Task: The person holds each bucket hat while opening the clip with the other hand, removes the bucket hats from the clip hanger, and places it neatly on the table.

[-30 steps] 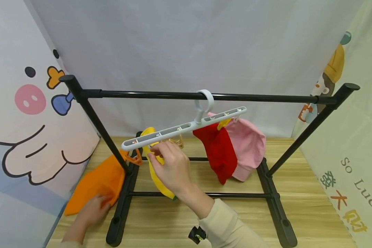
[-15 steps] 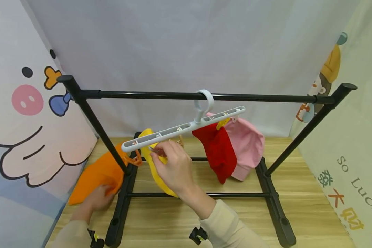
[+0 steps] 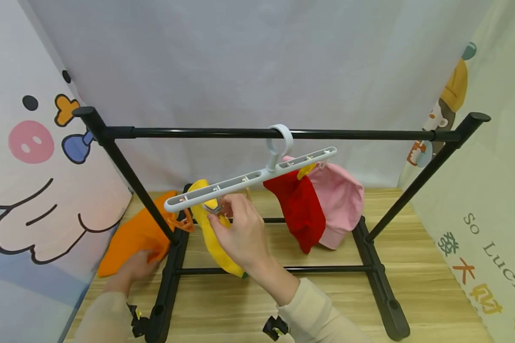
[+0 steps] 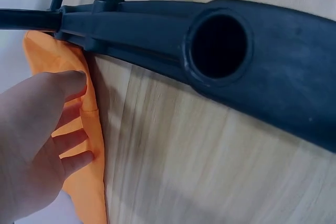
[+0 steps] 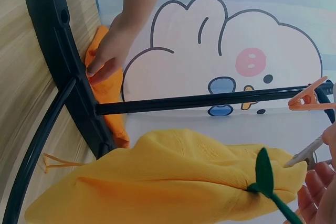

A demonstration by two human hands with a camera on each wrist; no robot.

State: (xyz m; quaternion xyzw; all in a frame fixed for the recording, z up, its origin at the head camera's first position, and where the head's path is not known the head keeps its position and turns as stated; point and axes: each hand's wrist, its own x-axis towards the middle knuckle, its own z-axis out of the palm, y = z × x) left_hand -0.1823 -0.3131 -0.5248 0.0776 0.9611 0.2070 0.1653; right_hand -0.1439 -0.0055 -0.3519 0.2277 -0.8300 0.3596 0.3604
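Left hand [image 3: 139, 267]: fingers loosely spread, farther forward than 1 s ago | orange hat [image 3: 133, 233]: against that hand, shifted likewise | yellow hat [image 3: 214, 243]: just left of right hand [image 3: 242, 228], pinching silver clip [image 3: 212, 208] | clipping apparently spans 2 hats

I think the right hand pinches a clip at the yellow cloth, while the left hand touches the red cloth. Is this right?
Not quite: the left hand touches the orange cloth, not a red one, as the left wrist view shows. The right hand does pinch a clip at the yellow cloth.
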